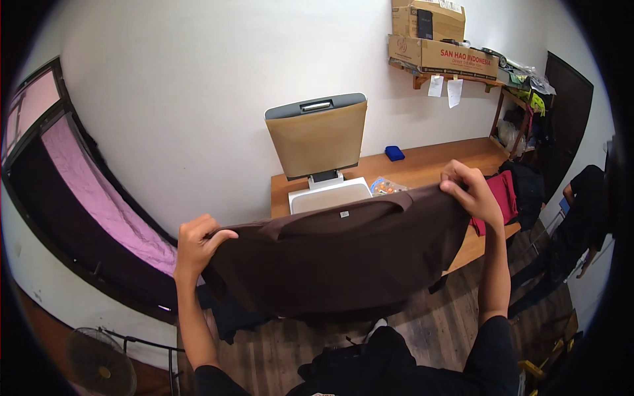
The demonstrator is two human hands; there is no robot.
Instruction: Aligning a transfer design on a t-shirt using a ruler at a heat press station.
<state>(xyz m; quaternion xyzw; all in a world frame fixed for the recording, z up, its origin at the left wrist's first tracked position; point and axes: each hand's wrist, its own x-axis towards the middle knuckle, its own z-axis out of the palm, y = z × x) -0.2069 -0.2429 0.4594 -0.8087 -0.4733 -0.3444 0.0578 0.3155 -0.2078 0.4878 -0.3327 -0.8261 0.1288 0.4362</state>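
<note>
I hold a dark brown short-sleeved garment [337,264] stretched out in the air by both shoulders, collar upward with a small pale label inside. My left hand [201,244] is closed on its left end, thumb along the top edge. My right hand [467,193] pinches its right end. Just behind the garment, a heat press [316,135] stands with its upper platen raised; its lower platen [330,193] is partly hidden by the garment. A colourful printed sheet [386,185] lies beside the press.
The wooden table [436,152] holds a blue pad [394,152], red fabric [503,195] and dark cloth. Boxes [441,61] sit on a wall shelf. A person in dark clothes [571,231] stands at right. A fan [99,363] is at lower left; a window [86,185] at left.
</note>
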